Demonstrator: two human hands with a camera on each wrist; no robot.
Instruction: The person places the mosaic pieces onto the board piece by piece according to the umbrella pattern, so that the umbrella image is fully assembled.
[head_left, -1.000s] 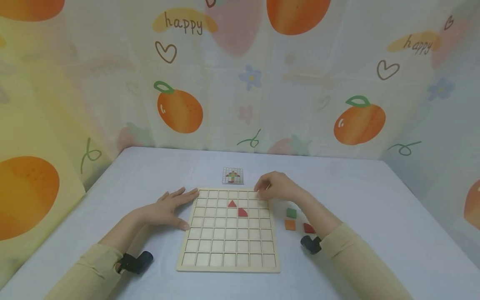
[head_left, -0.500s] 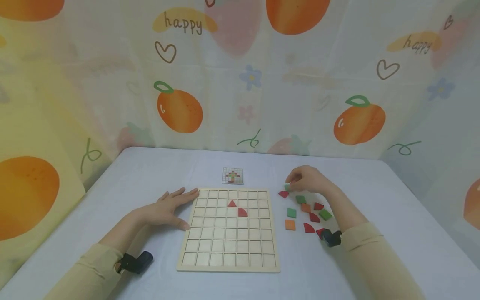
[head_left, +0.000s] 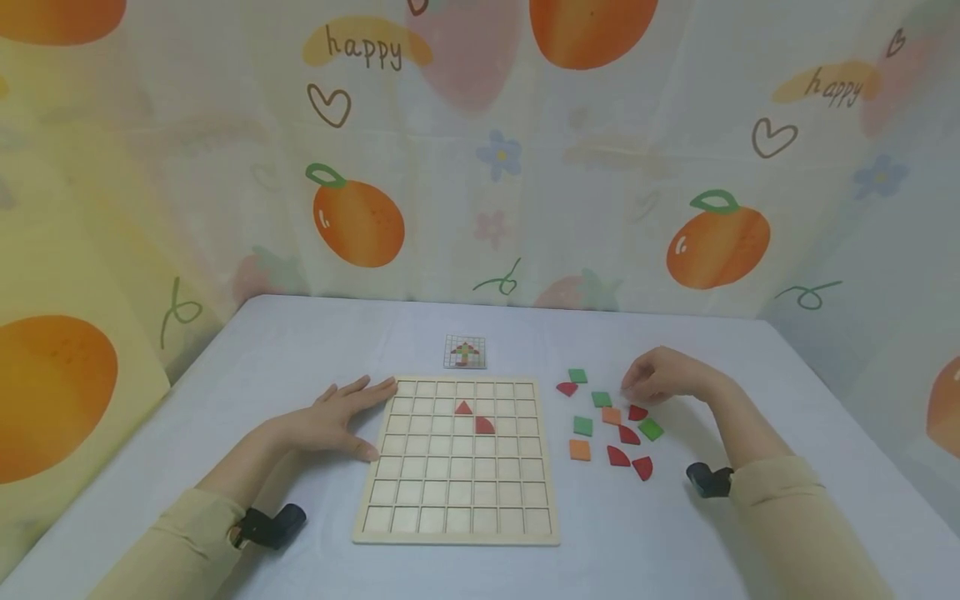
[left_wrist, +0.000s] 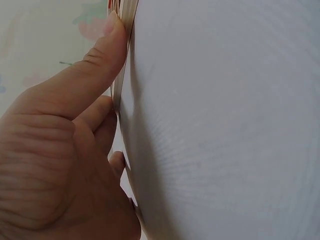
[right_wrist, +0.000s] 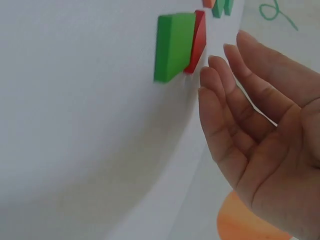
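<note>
In the head view, my left hand [head_left: 318, 425] rests spread at the left edge of a wooden grid board [head_left: 432, 493], thumb and a fingertip touching its rim. On the board sit a red triangle [head_left: 464, 408] and a red quarter-circle piece [head_left: 485, 426]. My right hand [head_left: 667, 377] hovers over the table right of the board, its fingers loosely bent. Nothing shows between thumb and fingers in the right wrist view. Nearest its fingertips lie a red quarter-circle tile [head_left: 637, 412] and a green square tile [right_wrist: 180, 45].
Several loose tiles lie between board and right hand, among them an orange square [head_left: 580, 450], a green square [head_left: 582, 426] and a red quarter-circle [head_left: 642, 468]. Behind the board lies a small pattern card [head_left: 465, 352]. A printed curtain [head_left: 585, 208] hangs behind the white table.
My right hand has moved right, from the board's top right corner past the green tile at the back to beyond the loose tiles, uncovering several. My left hand has stayed put.
</note>
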